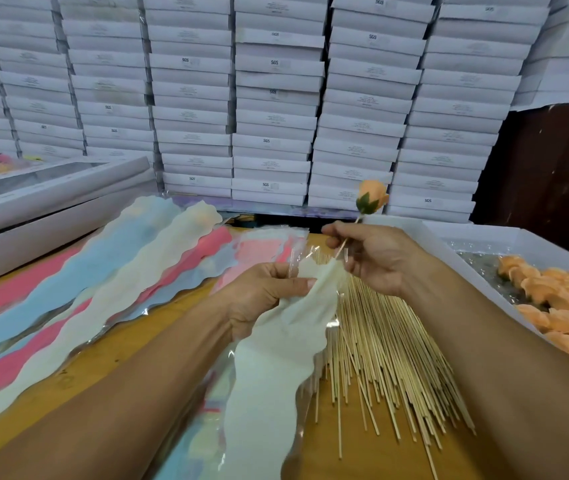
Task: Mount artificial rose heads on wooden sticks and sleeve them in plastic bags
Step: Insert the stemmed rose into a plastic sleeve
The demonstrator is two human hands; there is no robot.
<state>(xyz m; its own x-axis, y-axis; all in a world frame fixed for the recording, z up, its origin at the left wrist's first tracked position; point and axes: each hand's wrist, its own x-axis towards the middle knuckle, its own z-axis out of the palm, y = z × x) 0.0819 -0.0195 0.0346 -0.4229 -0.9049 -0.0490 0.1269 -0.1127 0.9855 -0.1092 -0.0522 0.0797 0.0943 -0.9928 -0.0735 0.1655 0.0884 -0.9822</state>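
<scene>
Holding a mounted peach rose head (372,197) up on its wooden stick (343,240), the right hand (376,259) pinched the stick between thumb and fingers a little below the flower, with the stick's lower end pointing down into the mouth of a pale cream plastic sleeve (290,344). The left hand (269,292) gripped that sleeve near its top edge, thumb pressed across the film, apparently to keep the opening spread so the stick could slide in. The sleeve hung slack toward the person, above the wooden table (79,362).

The step in hand looked like bagging: the flower was already on its stick, and only the stick's tip had reached the sleeve. Feeding it in stick-first would probably let the rose settle at the wide scalloped end.

Supplies lay within reach. A loose fan of bare wooden sticks (390,355) sat just under the hands, a white tray (484,244) of peach rose heads (567,306) to the right, and overlapping blue, pink and cream sleeves (103,278) to the left. Stacked white boxes (276,98) filled the background.
</scene>
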